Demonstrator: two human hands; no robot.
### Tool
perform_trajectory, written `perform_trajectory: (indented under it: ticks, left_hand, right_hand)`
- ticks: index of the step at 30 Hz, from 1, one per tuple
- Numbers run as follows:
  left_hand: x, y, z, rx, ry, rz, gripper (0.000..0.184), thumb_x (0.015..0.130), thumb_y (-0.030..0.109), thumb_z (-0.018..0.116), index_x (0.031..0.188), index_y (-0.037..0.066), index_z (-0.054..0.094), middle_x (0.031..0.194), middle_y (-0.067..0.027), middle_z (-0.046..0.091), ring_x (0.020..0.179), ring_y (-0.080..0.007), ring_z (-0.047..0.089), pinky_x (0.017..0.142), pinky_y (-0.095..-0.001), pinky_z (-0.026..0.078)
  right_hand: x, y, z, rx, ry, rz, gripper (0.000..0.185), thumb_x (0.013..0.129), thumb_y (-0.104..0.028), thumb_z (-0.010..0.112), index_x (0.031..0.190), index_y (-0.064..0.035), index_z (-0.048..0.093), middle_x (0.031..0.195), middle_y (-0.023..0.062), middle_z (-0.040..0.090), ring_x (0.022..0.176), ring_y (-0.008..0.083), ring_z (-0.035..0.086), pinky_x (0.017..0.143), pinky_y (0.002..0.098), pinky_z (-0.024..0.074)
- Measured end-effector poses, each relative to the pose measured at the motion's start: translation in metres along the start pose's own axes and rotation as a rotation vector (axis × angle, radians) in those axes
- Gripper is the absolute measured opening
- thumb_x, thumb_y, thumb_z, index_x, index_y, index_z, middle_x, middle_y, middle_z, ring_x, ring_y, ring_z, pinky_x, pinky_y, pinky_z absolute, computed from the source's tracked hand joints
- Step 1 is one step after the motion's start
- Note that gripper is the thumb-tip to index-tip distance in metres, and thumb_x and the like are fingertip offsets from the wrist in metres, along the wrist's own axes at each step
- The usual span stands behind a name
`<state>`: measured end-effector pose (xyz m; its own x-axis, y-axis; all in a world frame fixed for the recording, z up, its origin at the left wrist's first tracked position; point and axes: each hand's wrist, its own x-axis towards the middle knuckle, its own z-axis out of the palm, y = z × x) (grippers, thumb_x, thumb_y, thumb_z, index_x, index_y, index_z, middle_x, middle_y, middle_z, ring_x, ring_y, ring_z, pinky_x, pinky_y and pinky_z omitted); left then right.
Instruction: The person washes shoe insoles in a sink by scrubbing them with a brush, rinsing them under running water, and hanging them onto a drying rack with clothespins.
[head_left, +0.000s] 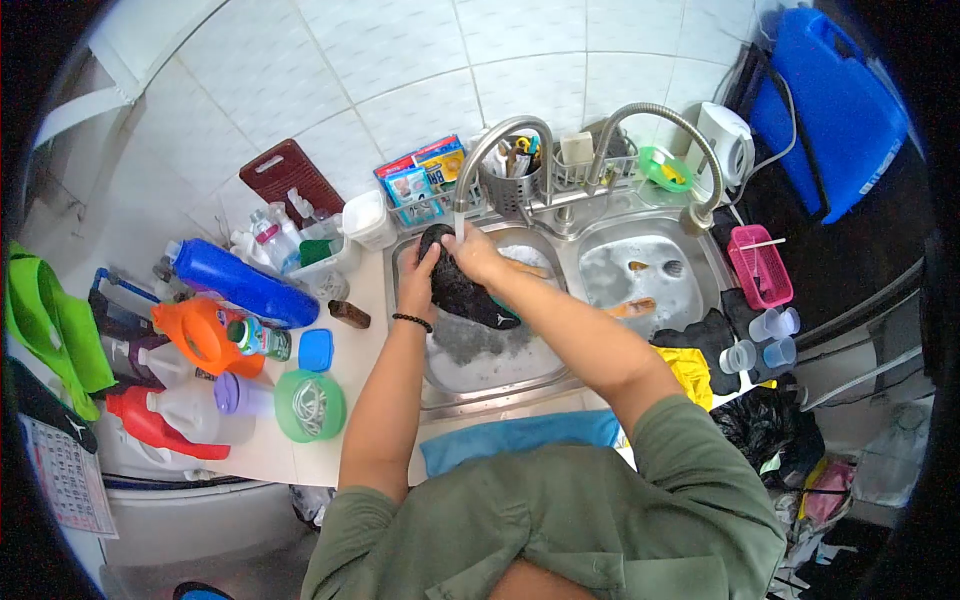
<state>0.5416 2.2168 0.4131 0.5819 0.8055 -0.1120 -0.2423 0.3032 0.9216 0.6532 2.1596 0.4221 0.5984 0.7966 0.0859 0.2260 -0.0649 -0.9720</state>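
Observation:
A wet black item (468, 295) with a small white figure logo and a bit of teal edge is held over the left basin (440, 392), which has grey suds in it. I cannot tell its exact kind. My left hand (415, 282), with a dark beaded bracelet at the wrist, grips its left side. On its upper part, under the left faucet (462, 185), my right hand (476, 256) is closed. A pale stream seems to run from that spout. Behind my right forearm, a wooden-looking handle (528, 268) shows partly in the basin.
The right basin (712, 290) holds suds and a wooden-handled brush (632, 308). A second faucet (700, 150) arches above it. Bottles, including a blue one (240, 283), and a green bowl (310, 405) crowd the left counter. Plastic cups (775, 325) and a pink basket (760, 267) stand right.

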Motion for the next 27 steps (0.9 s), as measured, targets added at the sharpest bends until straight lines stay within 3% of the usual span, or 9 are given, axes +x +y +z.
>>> perform_trajectory:
  ticks: [1,5,12,13,16,17,20,25,27]
  left_hand:
    - [0.000,-0.001,-0.007,-0.218,-0.175,-0.262,0.037,0.091,0.029,0.056,0.120,0.005,0.053,0.112,-0.0073,0.062,0.103,-0.0239,0.059,0.090,-0.0386,0.047]
    - [-0.010,-0.004,0.004,-0.494,-0.345,-0.390,0.030,0.096,0.024,0.045,0.118,0.005,0.054,0.112,-0.0097,0.062,0.101,-0.0249,0.060,0.092,-0.0431,0.047]
    - [0.026,-0.019,0.033,0.294,-0.116,-0.303,0.048,0.090,0.029,0.058,0.127,0.000,0.046,0.110,-0.0104,0.058,0.090,-0.0182,0.060,0.073,-0.0363,0.049]
    - [0.019,-0.007,0.047,0.359,-0.030,-0.274,0.048,0.085,0.032,0.064,0.116,-0.003,0.055,0.103,-0.0099,0.062,0.082,-0.0150,0.059,0.067,-0.0329,0.048]
    - [0.033,-0.007,0.047,0.704,-0.164,-0.059,0.041,0.083,0.033,0.067,0.104,-0.003,0.063,0.092,-0.0101,0.065,0.075,-0.0150,0.060,0.064,-0.0314,0.047]
    - [0.023,-0.001,0.057,0.646,-0.184,0.057,0.039,0.080,0.033,0.071,0.094,-0.003,0.066,0.080,-0.0082,0.066,0.070,-0.0143,0.060,0.064,-0.0298,0.047]
    - [0.016,0.018,0.065,0.797,-0.256,0.129,0.039,0.079,0.032,0.071,0.096,-0.002,0.067,0.082,-0.0090,0.066,0.072,-0.0143,0.060,0.065,-0.0296,0.048]
    - [0.019,0.063,0.056,0.818,-0.040,0.177,0.036,0.079,0.031,0.072,0.100,0.002,0.068,0.085,-0.0055,0.067,0.076,-0.0131,0.060,0.070,-0.0276,0.047]
    - [0.017,0.086,0.053,0.820,0.060,0.220,0.036,0.080,0.031,0.071,0.100,0.001,0.068,0.086,-0.0043,0.067,0.077,-0.0123,0.059,0.071,-0.0268,0.046]
  right_hand:
    - [-0.001,-0.014,-0.012,-0.119,-0.081,0.041,0.040,0.084,-0.032,0.060,0.111,-0.0026,0.060,0.104,0.0242,0.062,0.100,0.0390,0.059,0.087,0.0429,0.0454]
    - [0.033,-0.002,-0.029,-0.453,-0.353,-0.057,0.038,0.079,-0.030,0.063,0.107,-0.0054,0.064,0.102,0.0216,0.064,0.099,0.0351,0.061,0.086,0.0410,0.0468]
    - [0.005,0.018,-0.084,-0.281,0.000,-0.046,0.031,0.082,-0.022,0.062,0.106,-0.0031,0.064,0.095,0.0127,0.068,0.088,0.0211,0.064,0.080,0.0318,0.0486]
    - [-0.016,-0.009,-0.095,-0.313,-0.125,0.209,0.039,0.080,-0.021,0.065,0.114,-0.0030,0.060,0.100,0.0118,0.067,0.091,0.0206,0.064,0.081,0.0319,0.0486]
    - [-0.015,0.070,-0.082,-0.038,-0.064,0.022,0.052,0.076,-0.019,0.071,0.122,-0.0017,0.053,0.105,0.0118,0.065,0.094,0.0197,0.063,0.082,0.0329,0.0488]
    - [-0.026,0.069,-0.072,-0.144,0.215,-0.204,0.063,0.071,-0.019,0.077,0.124,-0.0004,0.049,0.108,0.0101,0.063,0.090,0.0163,0.062,0.078,0.0299,0.0493]
    - [-0.024,0.044,-0.068,0.299,-0.027,-0.057,0.064,0.072,-0.021,0.079,0.123,0.0009,0.048,0.108,0.0072,0.061,0.087,0.0109,0.060,0.076,0.0240,0.0481]
    - [-0.018,0.064,-0.024,0.305,-0.014,0.027,0.022,0.083,-0.025,0.071,0.085,-0.0024,0.069,0.074,-0.0009,0.066,0.064,0.0053,0.054,0.059,0.0243,0.0447]
    - [-0.030,0.076,-0.014,0.040,0.001,-0.064,0.037,0.081,-0.041,0.067,0.090,-0.0050,0.069,0.072,0.0090,0.066,0.064,0.0208,0.061,0.064,0.0348,0.0478]
